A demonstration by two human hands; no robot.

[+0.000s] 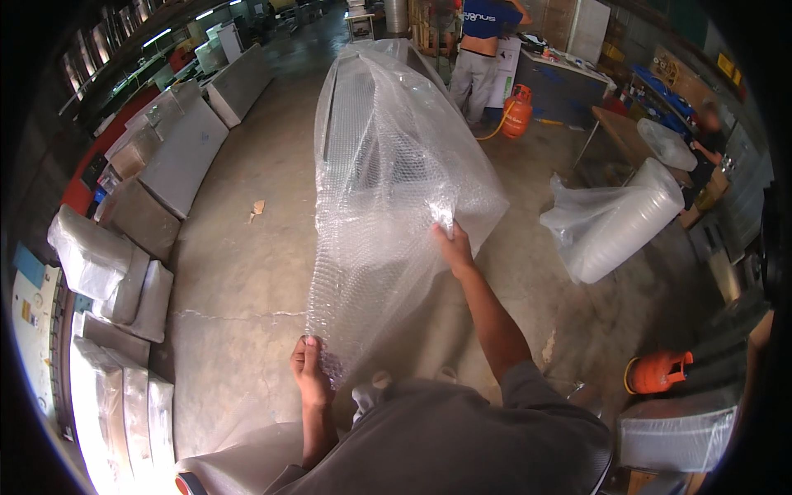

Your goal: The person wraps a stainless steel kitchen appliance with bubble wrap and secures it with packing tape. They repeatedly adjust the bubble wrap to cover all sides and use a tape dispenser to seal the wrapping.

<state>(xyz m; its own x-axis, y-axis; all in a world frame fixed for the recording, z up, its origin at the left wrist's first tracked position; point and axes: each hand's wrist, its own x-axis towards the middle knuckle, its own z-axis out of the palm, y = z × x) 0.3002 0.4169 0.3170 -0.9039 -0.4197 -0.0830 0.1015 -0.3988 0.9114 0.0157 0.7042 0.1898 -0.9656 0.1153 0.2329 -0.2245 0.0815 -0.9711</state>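
A wide sheet of clear bubble wrap (371,190) lies draped over a long, boxy piece that stretches away from me. Through the film the piece shows only as a pale form with darker panels, so its kind is hidden. My left hand (312,371) pinches the sheet's near left corner, low and close to my body. Farther forward, my right hand (454,249) grips a bunched fold of the wrap on the right side. Between my two hands the film hangs slanting in front of me.
A big bubble wrap roll (631,219) lies on the floor to the right. Orange gas cylinders (518,112) stand at far right and near right (657,372). Wrapped panels (124,404) lean along the left. A person (478,66) stands beyond the piece, another (708,144) at a right-hand table.
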